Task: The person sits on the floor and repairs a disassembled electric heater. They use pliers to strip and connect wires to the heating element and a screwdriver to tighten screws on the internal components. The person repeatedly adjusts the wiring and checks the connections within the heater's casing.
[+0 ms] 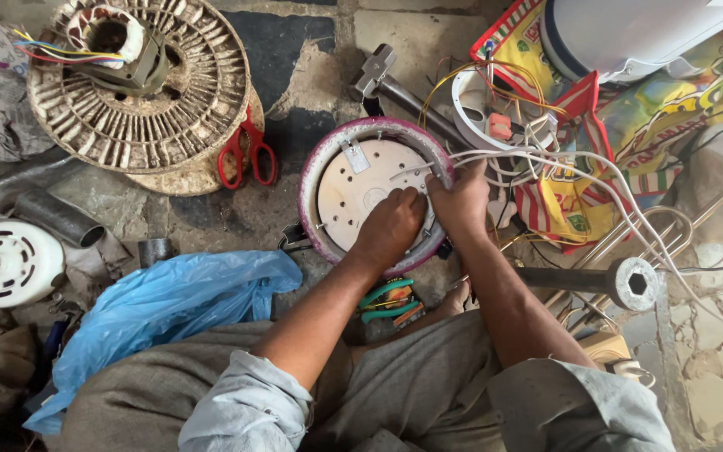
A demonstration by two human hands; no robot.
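A round appliance base [328,159] with a purple-pink rim lies upside down on the stone floor, showing a pale perforated metal plate [360,188]. My left hand [391,226] rests on the plate's right side, fingers curled against it. My right hand [460,201] presses at the rim's right edge, where white wires [546,163] come out. Whether either hand pinches a small part is hidden by the fingers.
Red-handled scissors [244,155] and a motor winding on a slotted disc [140,79] lie at upper left. A hammer [387,79], green pliers [387,300], a blue plastic bag [169,310], a metal socket bar [621,283] and a white plastic housing [6,264] surround me.
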